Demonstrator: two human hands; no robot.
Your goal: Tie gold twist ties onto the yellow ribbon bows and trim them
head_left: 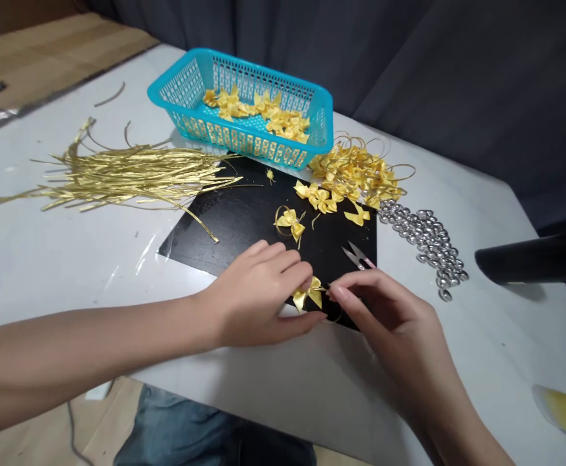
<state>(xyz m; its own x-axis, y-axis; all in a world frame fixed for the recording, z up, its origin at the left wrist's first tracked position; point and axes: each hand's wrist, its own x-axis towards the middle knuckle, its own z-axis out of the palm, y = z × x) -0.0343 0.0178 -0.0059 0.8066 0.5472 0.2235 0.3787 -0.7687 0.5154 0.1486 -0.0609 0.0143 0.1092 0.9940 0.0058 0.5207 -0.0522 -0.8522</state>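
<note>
My left hand reaches in from the left with its fingers curled at a yellow ribbon bow, the thumb stretched out below it. The bow lies between fingertips and thumb at the near edge of a black mat. Close on its right, my right hand pinches the end of a thin gold cord that runs out of the bow; the very tip is hidden by the fingers. Small scissors lie with blades apart just beyond my right hand. Another bow with a gold loop rests farther up the mat.
A blue basket holding yellow bows stands at the back. Left of the mat is a bundle of gold cords. Looped bows are heaped at the right, beside silver beads. A dark cylindrical object juts in at right.
</note>
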